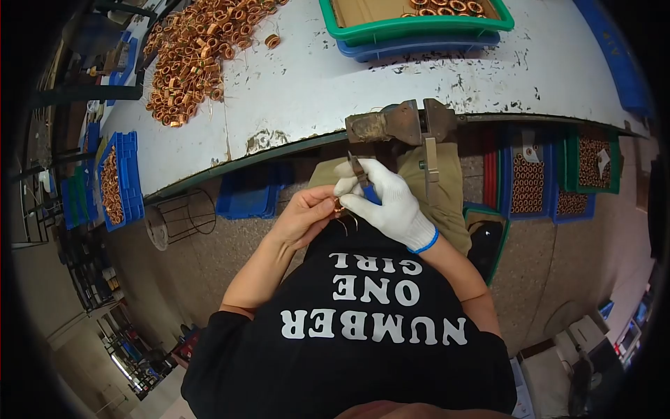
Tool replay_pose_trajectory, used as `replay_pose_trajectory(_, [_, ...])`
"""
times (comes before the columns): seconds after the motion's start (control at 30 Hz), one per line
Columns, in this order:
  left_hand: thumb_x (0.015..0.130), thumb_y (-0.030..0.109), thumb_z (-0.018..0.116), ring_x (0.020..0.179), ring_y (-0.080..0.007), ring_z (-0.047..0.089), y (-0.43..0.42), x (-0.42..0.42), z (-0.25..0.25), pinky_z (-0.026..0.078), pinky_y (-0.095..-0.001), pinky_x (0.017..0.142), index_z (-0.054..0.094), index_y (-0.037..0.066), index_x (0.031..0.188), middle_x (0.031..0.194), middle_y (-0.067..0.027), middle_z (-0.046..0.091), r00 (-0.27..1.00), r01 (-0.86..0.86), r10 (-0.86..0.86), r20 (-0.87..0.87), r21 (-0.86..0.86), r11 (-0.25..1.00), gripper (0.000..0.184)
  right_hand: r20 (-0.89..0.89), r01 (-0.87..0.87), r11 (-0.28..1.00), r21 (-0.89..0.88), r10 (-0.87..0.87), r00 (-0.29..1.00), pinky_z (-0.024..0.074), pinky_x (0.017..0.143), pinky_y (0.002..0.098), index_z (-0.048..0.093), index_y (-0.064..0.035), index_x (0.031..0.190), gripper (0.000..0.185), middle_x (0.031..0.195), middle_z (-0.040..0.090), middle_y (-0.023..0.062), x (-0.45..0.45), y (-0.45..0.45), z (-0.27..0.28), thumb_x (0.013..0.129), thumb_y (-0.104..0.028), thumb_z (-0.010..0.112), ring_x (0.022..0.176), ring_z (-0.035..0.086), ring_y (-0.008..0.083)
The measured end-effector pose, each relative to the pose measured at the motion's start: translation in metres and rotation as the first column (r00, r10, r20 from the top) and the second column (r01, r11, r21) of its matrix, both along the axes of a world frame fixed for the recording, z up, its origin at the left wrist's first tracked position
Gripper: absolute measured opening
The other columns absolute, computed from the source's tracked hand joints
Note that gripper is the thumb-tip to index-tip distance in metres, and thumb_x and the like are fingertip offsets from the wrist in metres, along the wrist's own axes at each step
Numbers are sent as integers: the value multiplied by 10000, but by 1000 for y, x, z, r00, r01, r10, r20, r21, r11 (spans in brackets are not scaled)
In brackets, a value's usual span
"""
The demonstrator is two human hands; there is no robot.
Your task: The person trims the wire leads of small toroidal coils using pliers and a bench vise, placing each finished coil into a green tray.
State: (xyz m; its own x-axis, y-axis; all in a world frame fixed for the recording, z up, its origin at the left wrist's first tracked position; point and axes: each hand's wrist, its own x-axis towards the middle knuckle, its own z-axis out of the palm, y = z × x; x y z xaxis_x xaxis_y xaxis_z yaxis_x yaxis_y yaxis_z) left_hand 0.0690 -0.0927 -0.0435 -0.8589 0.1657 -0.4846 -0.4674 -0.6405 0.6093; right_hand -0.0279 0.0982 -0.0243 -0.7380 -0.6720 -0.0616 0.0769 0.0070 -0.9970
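tabletop (300,77) bright | floor (537,279) dimmer | strong fisheye bowing | corners black | outer background soft

- At centre, we see the bare left hand (305,214) pinching a small copper piece (339,207) with trailing wires.
- Beside it, our white-gloved right hand (386,200) grips a dark tool (357,169).
- Upper left, we see heaped copper coils (185,70).
- Top, right of centre: a green tray (419,30).
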Motion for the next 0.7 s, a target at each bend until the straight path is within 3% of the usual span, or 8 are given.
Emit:
replay_pose_trajectory(0.23, [839,-27,696,967,-180,643,3,-21,26,520,-270,880,610,-45,1157,1114,-170,658,967,-190,175,-187,-65,980,329,240,52,995,-83,-31,970,469,795,261,500,-6,1295,502,1065,639,50,19,40,-28,831,-73,678,817,568,130])
replay_pose_trajectory(0.37, [790,-101,704,987,-181,643,10,-31,38,522,-277,912,607,-22,1122,1115,-172,658,978,-99,27,-205,-348,932,355,364,11,997,75,-37,931,458,806,248,485,3,1313,493,1036,629,40,22,70,-23,847,-63,632,815,560,112])
replay_pose_trajectory(0.4, [790,-101,704,987,-181,643,14,-34,40,522,-277,912,607,-22,1122,1115,-172,658,978,-94,23,-206,-345,934,355,363,16,997,78,-43,931,458,806,248,485,3,1313,493,1036,629,40,22,75,-26,847,-63,632,815,560,112])
replay_pose_trajectory(0.53, [779,-134,696,1008,-186,648,27,-44,46,533,-292,928,595,-29,1114,1113,-170,660,961,95,-234,-147,-620,779,366,358,126,990,70,-142,923,450,789,253,481,15,1296,436,1066,632,82,29,93,-48,878,-87,554,810,543,119])
replay_pose_trajectory(0.7, [792,-116,714,901,-122,651,46,-54,46,545,-217,849,595,-22,1135,1055,-120,671,976,61,-175,-128,-610,790,375,310,92,994,67,-108,944,452,783,250,498,18,1247,390,1080,626,99,26,93,-36,868,-59,549,814,545,127])
